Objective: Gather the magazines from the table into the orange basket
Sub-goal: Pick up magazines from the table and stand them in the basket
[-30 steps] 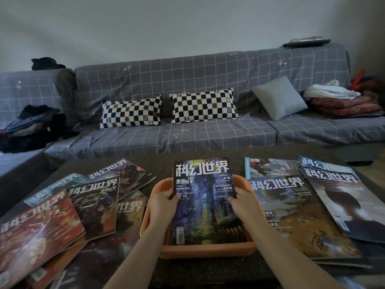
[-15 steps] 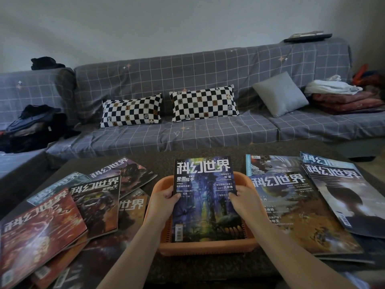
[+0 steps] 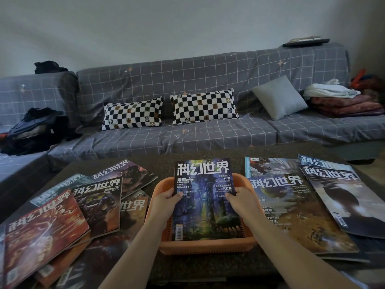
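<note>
I see both hands on the blue magazine in the orange basket: left hand grips its left edge, right hand grips its right edge, fingers curled round it. Its far end sticks out over the basket's back rim. Loose magazines fanned on the table, a left pile and a right pile, flank the basket.

You have an orange basket holding a blue-and-green magazine. Your sofa is grey with a white grid; two cushions are black-and-white checked.
</note>
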`<state>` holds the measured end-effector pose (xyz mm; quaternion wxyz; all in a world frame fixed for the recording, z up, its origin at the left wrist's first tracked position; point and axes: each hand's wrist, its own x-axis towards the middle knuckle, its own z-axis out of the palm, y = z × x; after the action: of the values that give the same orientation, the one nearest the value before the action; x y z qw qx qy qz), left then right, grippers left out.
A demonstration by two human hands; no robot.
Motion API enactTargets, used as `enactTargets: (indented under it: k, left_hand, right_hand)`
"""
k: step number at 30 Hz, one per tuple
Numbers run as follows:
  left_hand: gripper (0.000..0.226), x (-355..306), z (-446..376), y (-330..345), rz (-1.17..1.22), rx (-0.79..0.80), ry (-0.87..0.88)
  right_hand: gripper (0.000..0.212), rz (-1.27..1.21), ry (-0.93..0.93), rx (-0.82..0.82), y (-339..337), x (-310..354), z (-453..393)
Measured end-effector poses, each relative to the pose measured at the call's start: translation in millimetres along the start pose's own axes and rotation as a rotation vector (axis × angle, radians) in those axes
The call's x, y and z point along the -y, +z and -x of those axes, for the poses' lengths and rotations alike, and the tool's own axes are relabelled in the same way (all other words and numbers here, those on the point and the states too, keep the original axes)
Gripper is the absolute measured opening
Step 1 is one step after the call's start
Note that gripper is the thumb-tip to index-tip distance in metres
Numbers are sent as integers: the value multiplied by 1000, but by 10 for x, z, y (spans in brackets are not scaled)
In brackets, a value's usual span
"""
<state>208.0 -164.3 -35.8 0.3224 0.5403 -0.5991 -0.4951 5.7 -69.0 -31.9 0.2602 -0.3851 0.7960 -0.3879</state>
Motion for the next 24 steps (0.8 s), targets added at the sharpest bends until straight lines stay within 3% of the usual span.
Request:
enactTargets:
  k: [6,11,13,17,24]
  left_hand:
    - [27,-139,160,86,-237,4,115]
    - [42,-262,383,277,-151,-101,142]
    - [42,-333,470,395,-108,-76,168]
    - [32,-496,668,753,-83,0,262]
    - [25,-704,1002,1571,15,238,237]
  right_hand:
    - [18,-97,26,45,-29,31,57]
    - [25,-127,-32,-7,-179,102,121]
    - [34,-160,-58,-47,-269,90,181]
    - [28,-160,-69,-166,-551,-63,312]
    - [24,-103,-39,-315,-1123,-669,478]
